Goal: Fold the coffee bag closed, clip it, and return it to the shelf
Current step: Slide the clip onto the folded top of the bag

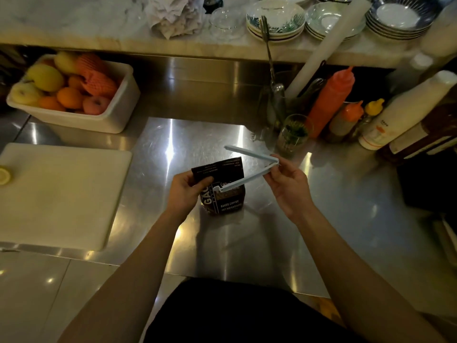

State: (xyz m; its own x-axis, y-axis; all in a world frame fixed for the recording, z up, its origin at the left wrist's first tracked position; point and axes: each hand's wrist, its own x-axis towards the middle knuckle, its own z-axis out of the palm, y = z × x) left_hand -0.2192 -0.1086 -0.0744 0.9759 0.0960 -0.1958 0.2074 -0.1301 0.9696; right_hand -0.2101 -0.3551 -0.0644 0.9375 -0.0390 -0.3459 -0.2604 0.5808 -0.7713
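Note:
A dark coffee bag [228, 200] with white print stands upright on the steel counter [321, 219], its top flap bent over toward me. My left hand [186, 191] pinches that flap at its left side. A long pale blue bag clip [249, 167] is spread wide in a V. My right hand [288, 184] holds the clip at its hinge end. The clip's lower arm lies across the bag's fold, and its upper arm points up and to the left, away from the bag.
A white cutting board [61, 194] lies to the left, with a white tub of fruit [74, 95] behind it. Sauce bottles [329, 100], a glass [293, 134] and utensils crowd the right back. Stacked bowls [274, 23] sit on the raised marble ledge.

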